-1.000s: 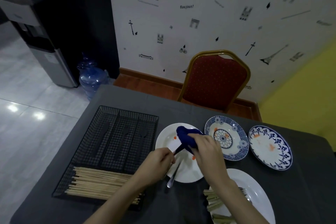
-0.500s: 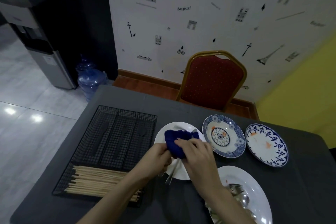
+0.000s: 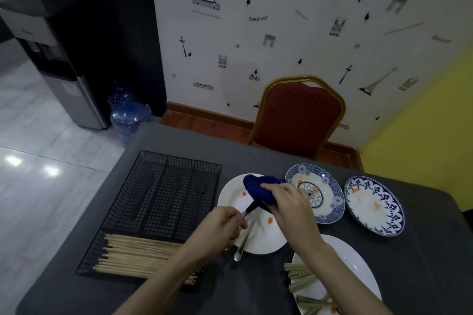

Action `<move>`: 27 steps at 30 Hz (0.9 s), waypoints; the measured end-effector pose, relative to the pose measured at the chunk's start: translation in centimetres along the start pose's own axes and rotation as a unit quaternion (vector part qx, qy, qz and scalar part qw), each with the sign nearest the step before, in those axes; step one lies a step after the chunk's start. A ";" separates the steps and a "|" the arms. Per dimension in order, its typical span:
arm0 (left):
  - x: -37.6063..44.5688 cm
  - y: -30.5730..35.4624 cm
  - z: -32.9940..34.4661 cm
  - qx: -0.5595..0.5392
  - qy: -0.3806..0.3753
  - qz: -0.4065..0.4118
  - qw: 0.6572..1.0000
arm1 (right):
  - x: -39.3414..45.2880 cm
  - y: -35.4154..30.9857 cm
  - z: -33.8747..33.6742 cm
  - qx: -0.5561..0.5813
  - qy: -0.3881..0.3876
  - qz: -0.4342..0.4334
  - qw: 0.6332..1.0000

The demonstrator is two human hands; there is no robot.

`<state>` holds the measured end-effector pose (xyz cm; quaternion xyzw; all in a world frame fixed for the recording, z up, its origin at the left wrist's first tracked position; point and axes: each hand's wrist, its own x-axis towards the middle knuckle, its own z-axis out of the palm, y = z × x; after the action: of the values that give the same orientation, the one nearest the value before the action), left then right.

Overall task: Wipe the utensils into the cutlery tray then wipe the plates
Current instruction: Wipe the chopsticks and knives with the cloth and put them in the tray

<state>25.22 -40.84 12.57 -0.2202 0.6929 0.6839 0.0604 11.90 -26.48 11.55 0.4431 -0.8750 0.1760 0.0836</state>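
Left hand (image 3: 220,227) grips a utensil (image 3: 247,212), right hand (image 3: 286,202) closes blue cloth (image 3: 258,186) around it; chopsticks (image 3: 138,254) already trayed, plates unwiped

Left hand (image 3: 222,226) fisted, grip closed; right hand (image 3: 286,203) pinching, forearms extended.

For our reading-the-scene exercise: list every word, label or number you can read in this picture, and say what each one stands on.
"Bonjour!": printed on the white wallpaper, above and left of the red chair.
A second script word at the wallpaper's right edge: too blurred to read.
Sticker on the water dispenser: too small to read.
Plates, tray, cloth: no text visible.
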 end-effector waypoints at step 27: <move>1.3 0.5 0.3 -0.011 0.050 0.021 0.998 | 0.2 -1.2 -0.5 0.011 0.043 -0.010 0.999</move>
<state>23.79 -40.85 12.49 -0.2404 0.6921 0.6806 0.0092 12.76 -27.14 12.34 0.4449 -0.8640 0.2037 0.1184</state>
